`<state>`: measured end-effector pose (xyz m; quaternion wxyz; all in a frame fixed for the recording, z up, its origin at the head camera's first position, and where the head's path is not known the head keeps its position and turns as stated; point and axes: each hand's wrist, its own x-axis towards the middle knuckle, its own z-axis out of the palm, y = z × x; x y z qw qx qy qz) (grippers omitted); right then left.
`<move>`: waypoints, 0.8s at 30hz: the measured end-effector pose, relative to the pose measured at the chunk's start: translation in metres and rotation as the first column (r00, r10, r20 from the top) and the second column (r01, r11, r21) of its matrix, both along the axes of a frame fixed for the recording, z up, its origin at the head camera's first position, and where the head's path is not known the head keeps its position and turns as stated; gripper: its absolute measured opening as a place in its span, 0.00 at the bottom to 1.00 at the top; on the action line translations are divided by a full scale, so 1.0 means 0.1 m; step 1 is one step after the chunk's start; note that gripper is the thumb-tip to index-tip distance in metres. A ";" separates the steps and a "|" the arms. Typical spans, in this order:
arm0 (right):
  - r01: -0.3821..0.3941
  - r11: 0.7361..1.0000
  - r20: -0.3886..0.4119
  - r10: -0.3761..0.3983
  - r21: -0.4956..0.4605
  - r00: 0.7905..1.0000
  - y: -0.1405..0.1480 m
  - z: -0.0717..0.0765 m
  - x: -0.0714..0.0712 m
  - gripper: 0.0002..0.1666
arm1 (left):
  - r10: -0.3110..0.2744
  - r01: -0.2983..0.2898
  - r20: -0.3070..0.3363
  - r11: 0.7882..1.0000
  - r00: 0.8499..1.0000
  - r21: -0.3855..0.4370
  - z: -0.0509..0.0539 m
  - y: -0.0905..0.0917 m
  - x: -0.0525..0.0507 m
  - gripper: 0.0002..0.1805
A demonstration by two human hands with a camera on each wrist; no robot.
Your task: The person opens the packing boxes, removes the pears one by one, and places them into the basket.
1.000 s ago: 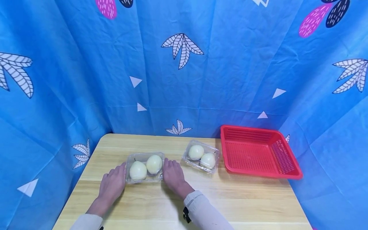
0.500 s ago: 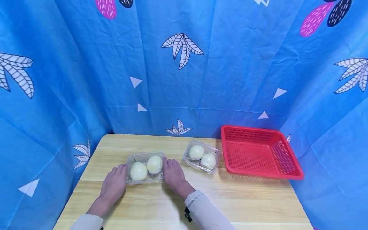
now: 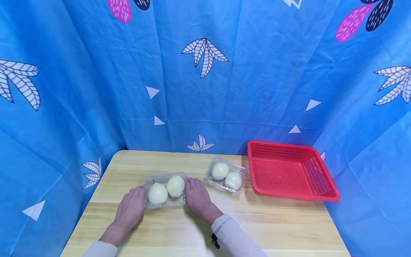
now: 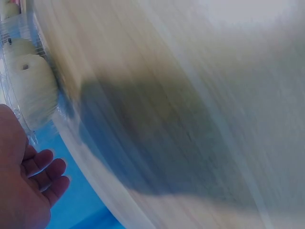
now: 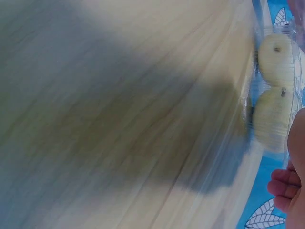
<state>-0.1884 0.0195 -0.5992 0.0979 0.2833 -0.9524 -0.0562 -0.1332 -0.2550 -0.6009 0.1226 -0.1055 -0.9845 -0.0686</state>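
Two pale yellow pears (image 3: 157, 193) lie side by side in a clear plastic box (image 3: 176, 202) at the left middle of the table. My left hand (image 3: 130, 207) grips the box's left end and my right hand (image 3: 199, 198) its right end. In the left wrist view, the fingers (image 4: 44, 174) are bent beside the box end. The right wrist view has curled fingers (image 5: 285, 183) below the pears. Whether the box is just off the tabletop, I cannot tell. A second clear box (image 3: 236, 165) with two pears stands further right.
A red perforated plastic basket (image 3: 279, 175) sits at the table's back right, beside the second box. Blue patterned curtain (image 3: 205, 100) hangs behind and at both sides of the wooden table (image 3: 273, 228).
Both hands and the box between them have shifted slightly right and toward me. The second box and the basket stay in place.
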 end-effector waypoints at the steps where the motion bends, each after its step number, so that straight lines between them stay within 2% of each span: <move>1: -0.003 1.000 -0.005 0.003 -0.004 1.000 0.01 0.00 0.01 0.30 | 0.000 0.000 0.003 1.000 1.000 -0.001 0.00 0.01 0.00 0.23; 6: -0.020 0.999 -0.036 0.019 -0.026 0.999 0.08 -0.03 0.02 0.30 | -0.005 0.005 -0.009 1.000 1.000 0.000 -0.01 0.06 0.02 0.22; 18: -0.027 1.000 -0.020 0.027 -0.011 0.999 0.21 -0.04 0.07 0.31 | -0.058 0.058 -0.121 0.998 0.991 -0.009 -0.03 0.20 0.09 0.18; 24: -0.042 0.999 -0.054 0.041 -0.033 0.998 0.29 -0.04 0.10 0.31 | -0.049 0.047 -0.119 0.999 0.992 -0.019 -0.03 0.27 0.13 0.17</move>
